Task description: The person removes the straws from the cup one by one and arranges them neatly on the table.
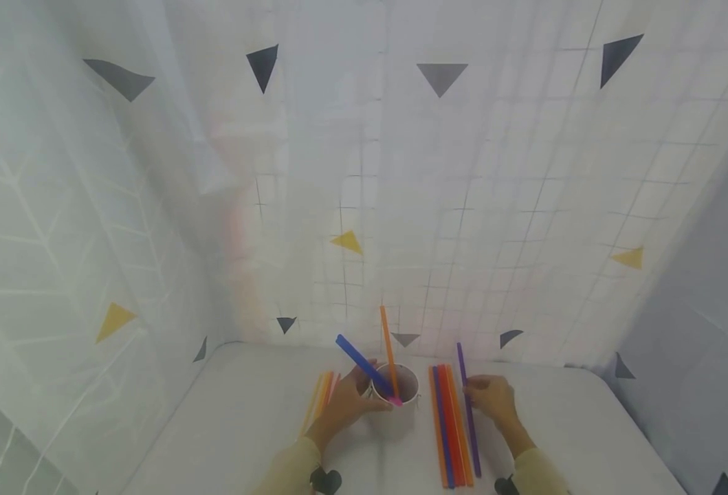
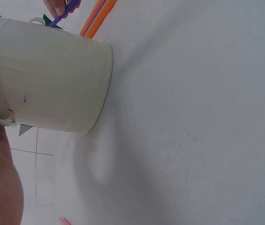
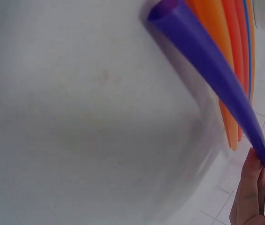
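Observation:
A white pail (image 2: 52, 75) with small side handles stands on the table, and my left hand (image 1: 342, 405) grips it, thumb on the near side of the rim and fingers on the left. Out of the pail lean a blue straw (image 1: 360, 361) and an orange straw (image 1: 388, 337); a pink tip (image 1: 394, 401) shows at its near rim. To the right, my right hand (image 1: 493, 395) pinches a purple straw (image 3: 207, 65) between thumb and fingers. The purple straw's hollow near end shows in the right wrist view. Left of it lies a row of orange, red and blue straws (image 1: 450, 426).
More orange, yellow and pinkish straws (image 1: 317, 395) lie left of the pail, partly behind my left arm. The white table (image 1: 561, 419) ends at a hanging sheet (image 1: 500, 227) with triangles and grid lines. Sheets also hang on both sides.

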{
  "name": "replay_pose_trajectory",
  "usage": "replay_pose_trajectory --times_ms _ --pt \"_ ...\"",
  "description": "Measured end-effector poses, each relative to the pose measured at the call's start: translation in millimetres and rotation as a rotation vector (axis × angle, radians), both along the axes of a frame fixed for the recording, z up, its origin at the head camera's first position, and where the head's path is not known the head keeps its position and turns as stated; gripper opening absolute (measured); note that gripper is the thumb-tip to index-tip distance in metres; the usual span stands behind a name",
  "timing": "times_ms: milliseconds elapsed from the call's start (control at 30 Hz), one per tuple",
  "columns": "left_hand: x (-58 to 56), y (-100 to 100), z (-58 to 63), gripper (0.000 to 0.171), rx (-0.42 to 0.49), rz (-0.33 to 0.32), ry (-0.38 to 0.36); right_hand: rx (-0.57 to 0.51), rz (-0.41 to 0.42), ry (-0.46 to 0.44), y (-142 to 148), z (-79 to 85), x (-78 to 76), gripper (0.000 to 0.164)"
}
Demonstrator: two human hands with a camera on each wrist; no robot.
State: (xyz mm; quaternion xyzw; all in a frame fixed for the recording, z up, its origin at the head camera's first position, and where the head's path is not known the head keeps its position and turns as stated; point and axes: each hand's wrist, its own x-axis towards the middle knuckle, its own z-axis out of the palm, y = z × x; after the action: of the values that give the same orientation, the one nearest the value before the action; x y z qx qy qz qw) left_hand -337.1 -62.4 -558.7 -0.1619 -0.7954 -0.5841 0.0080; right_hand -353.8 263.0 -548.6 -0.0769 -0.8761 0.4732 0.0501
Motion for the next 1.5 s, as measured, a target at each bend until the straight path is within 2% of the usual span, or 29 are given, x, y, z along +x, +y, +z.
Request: replay_pose_trajectory --times_ms 200,433,600,833,1067,1200,1500 --pt "-0.1 1 1.0 0.105 -0.024 0.012 -0.009 -0.022 0.024 -0.017 2 -11.7 -3.6 0.034" --pt "0.8 0 0.9 0.103 -0.012 0.006 -0.003 -0.033 0.046 -0.044 3 -13.4 0.1 0.039" --pt "3.2 0 3.1 0.103 0.034 -0.015 0.004 0.005 0.049 -0.023 3 -13.4 3.8 0.037" --pt "3.4 0 3.5 0.101 0.016 -0.001 -0.009 0.02 0.047 -0.044 4 -16.0 2.3 0.04" --pt "0.5 1 -1.0 0.104 0.017 0.001 -0.019 0.122 0.068 -0.052 5 -15.3 2.7 0.039" --pt "-0.2 2 -3.0 0.104 0.013 0.004 -0.034 0.146 0.073 -0.081 6 -19.2 0.5 0.037" --pt "1.7 2 1.3 0.107 0.022 0.01 -0.047 0.042 0.039 -0.154 3 -25.1 -4.5 0.037"
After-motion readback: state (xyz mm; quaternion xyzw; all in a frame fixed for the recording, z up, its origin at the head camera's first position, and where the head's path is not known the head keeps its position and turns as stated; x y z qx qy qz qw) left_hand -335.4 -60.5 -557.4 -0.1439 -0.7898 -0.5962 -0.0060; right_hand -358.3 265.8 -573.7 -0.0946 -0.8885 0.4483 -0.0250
